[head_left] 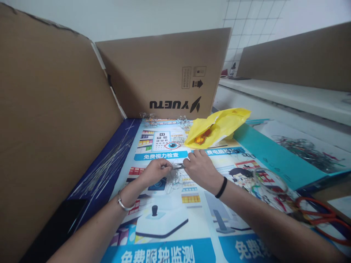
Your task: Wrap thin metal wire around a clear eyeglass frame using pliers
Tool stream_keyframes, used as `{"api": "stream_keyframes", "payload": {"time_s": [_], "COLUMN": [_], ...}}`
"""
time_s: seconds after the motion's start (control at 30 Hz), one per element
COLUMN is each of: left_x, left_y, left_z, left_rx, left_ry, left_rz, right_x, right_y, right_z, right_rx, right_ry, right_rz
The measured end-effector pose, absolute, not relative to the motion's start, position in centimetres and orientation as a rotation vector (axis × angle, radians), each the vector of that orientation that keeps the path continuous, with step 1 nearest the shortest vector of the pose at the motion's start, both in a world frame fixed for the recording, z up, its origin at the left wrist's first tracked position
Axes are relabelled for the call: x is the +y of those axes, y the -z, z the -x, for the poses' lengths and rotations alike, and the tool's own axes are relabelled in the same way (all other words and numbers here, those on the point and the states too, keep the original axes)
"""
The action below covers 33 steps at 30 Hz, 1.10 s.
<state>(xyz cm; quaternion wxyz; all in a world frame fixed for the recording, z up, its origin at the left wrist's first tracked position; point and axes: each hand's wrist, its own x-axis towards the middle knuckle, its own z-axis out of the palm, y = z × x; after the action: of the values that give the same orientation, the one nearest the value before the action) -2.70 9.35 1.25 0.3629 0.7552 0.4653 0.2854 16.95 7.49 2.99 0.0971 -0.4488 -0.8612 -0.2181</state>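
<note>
Hand status: your L hand [157,171] has thumb & index fingertips pinched together at the L end of a metal tool [178,166]; whatever sits btwn them is too fine to tell. Your R hand [201,168] is closed on the tool's R end, w/ knuckles up. Tool pos.: approx. horizontal, bridging both hands, above the printed sheet [199,219] that covers most of the table [131,132]. Thin looped wire [174,179] shows just below the tool; you cannot tell from this view if it joins the tool.

Wrist items: silver bangle [124,203] on L; black band [221,187] on R.

Surroundings: beyond your R hand, note the yellow bag [230,122], mouth toward you, w/ an orange item [202,137] inside. To your L, a spread of straight wires [102,168] lies on the table's dark blue strip. To your R, ref. a clear coil [270,182] near your forearm, scissors [318,215] w/ orange handles, partly behind the forearm, & a teal box [274,157] w/ a tangled wire pile [304,151] next to it. Far end: cardboard panel [153,73], "YUETU" mark upside down; a 2nd panel [46,109] stands along your L side.
</note>
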Motion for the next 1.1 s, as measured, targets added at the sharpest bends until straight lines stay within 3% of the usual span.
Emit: {"api": "stream_keyframes", "payload": {"time_s": [1.1], "left_x": [9.3], "left_y": [-1.3], "left_z": [2.9], "left_rx": [1.118], "left_ry": [-0.696], "left_rz": [-1.852], "right_x": [8.2], "right_y": [-1.4], "right_z": [-17.0], "right_rx": [-2.538], "right_ry": [0.312], "right_rz": [1.460]}}
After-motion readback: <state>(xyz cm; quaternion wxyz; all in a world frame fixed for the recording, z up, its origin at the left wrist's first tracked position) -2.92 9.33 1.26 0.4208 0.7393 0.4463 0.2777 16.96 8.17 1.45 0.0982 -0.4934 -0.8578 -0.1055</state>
